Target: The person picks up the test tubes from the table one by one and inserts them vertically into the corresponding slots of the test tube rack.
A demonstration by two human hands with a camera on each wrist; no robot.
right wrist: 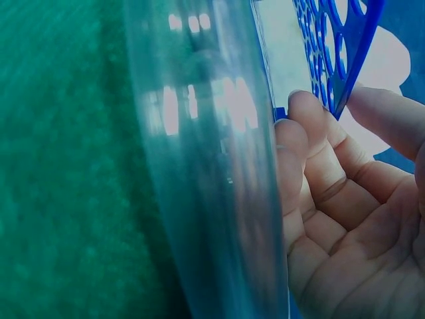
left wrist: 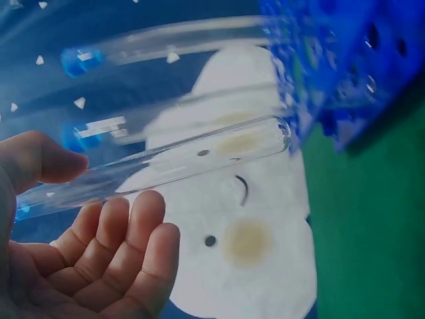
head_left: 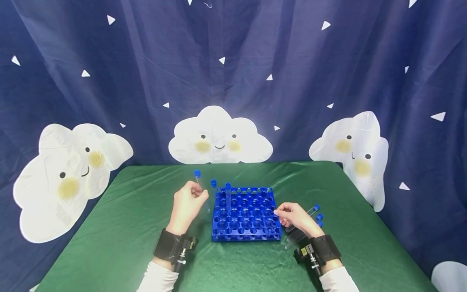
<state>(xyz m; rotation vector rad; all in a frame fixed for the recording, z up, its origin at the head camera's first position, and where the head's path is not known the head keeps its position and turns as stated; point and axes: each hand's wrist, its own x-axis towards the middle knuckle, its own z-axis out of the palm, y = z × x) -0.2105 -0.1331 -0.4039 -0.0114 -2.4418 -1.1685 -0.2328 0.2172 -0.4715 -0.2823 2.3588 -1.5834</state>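
Observation:
My left hand [head_left: 187, 205] pinches a clear test tube [left wrist: 219, 153] with a blue cap between thumb and fingers, left of the blue rack [head_left: 245, 237]. The tube's cap [head_left: 197, 173] points up, and its rounded bottom hangs outside the rack. Two blue-capped test tubes stand in the rack toward its left side, one of them [head_left: 228, 198] closer to the middle. With thumb and fingertips my right hand [head_left: 294, 217] grips the rack's right edge. In the right wrist view, the thumb [right wrist: 392, 119] lies against the outer side of the perforated top.
Several blue-capped tubes [head_left: 313, 209] lie on the green cloth [head_left: 251, 267] right of the rack, partly under my right hand and wrist. One clear tube [right wrist: 206, 173] fills much of the right wrist view. A dark blue curtain [head_left: 233, 89] with clouds hangs behind the table.

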